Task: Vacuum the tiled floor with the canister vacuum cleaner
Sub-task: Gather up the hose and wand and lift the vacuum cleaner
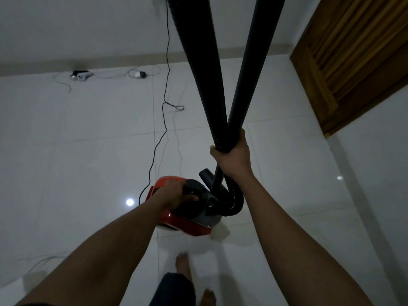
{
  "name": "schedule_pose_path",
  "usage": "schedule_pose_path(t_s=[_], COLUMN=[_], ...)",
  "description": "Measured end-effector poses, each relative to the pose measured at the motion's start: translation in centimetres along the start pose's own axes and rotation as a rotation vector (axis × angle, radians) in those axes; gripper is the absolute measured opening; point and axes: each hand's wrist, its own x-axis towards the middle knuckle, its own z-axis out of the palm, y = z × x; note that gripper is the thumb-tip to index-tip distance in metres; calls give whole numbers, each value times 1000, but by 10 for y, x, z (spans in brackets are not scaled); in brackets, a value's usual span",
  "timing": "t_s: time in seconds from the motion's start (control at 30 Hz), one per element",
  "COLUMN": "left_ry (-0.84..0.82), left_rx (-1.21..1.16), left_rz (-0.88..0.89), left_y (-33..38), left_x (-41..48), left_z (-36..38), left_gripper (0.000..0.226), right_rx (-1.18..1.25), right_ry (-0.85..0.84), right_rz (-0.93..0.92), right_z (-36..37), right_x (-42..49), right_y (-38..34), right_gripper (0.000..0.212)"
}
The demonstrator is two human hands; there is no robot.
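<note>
Vacuum (187,220) is low at centre frame, left hand (174,192) wrapped round its top handle (191,190) and right hand (233,156) clutching hose (194,62) and tube (260,51) together, so it is best shifted level, keeping the cord (166,85) slack and clear of the feet (183,265).

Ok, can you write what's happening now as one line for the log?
left hand: grips canister vacuum handle | right hand: grips hose and wand together | cord: trails across tiled floor
</note>
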Motion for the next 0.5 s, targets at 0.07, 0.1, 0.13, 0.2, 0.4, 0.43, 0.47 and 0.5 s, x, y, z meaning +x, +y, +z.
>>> schedule_pose_path(t_s=[0.07,0.1,0.13,0.2,0.4,0.43,0.47,0.5], left_ry=[23,26,33,44,25,21,16,9], left_rx=[30,38,48,69,62,61,67,76], left_rz=[15,17,23,35,35,29,29,35], left_y=[23,33,43,55,77,82,89,99], left_x=[4,8,16,37,113,127,144,163], left_z=[-37,-55,-74,-107,-190,-204,-221,-238], left_gripper=[45,46,46,47,54,55,57,57], right_rx=[7,8,7,8,7,12,19,24], right_ry=[6,7,15,25,70,81,95,108], right_rz=[-7,-7,-17,-47,-56,-55,-55,-55], right_z=[-16,-24,-32,-41,-60,-63,-68,-74], right_x=[21,31,45,74,175,193,213,234], right_y=[-32,-47,-62,-84,-135,-141,-148,-154], right_gripper=[49,49,49,50,53,54,55,56])
